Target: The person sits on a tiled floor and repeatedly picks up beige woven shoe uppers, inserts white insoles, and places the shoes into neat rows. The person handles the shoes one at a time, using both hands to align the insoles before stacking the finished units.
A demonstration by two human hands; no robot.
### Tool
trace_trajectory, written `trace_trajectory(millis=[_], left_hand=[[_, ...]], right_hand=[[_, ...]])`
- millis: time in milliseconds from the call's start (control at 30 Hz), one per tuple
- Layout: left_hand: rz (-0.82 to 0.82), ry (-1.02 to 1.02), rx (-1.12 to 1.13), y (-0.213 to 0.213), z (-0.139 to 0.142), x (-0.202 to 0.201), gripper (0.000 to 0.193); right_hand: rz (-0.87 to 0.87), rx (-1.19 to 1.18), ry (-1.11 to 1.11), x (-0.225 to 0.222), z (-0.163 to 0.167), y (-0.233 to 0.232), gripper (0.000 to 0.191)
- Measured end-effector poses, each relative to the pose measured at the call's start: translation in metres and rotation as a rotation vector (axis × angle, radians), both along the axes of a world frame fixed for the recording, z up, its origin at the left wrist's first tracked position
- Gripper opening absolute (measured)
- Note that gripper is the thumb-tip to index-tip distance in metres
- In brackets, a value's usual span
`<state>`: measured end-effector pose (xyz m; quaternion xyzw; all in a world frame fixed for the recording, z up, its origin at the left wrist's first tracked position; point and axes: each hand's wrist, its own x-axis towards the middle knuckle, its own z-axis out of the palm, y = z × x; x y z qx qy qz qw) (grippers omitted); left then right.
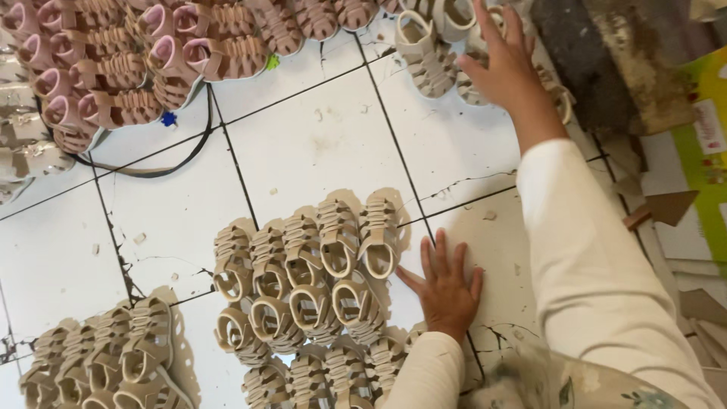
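Left hand (447, 286) flat on floor tile (318, 144), fingers spread, empty, just right of beige sandal cluster (318, 265). Right hand (503, 64) open, extended far forward, touching cream sandal pile (432, 53). Sandals' long axes run fore-aft. Pink sandals (113, 68) well apart, upper left.

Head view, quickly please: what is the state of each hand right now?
Left hand: open, flat on the white tiled floor, holding nothing.
Right hand: open, fingers spread over the beige sandals, nothing gripped.

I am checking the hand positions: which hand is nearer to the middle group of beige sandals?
Left. The left hand lies flat on the tile just beside the middle group of beige sandals; the right hand reaches far beyond it, to other sandals.
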<state>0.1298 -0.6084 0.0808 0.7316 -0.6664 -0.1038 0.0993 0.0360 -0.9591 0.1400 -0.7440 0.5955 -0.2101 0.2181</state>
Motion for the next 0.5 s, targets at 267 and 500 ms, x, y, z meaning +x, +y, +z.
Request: trace_trajectory(millis=[267, 500], left_hand=[[0.013, 0.007, -0.061, -0.002, -0.015, 0.004, 0.05], [0.02, -0.008, -0.08, 0.0, -0.015, 0.009, 0.05]], right_hand=[[-0.16, 0.069, 0.504, 0.085, -0.002, -0.02, 0.08], [-0.045, 0.127, 0.308, 0.062, -0.008, -0.026, 0.074]])
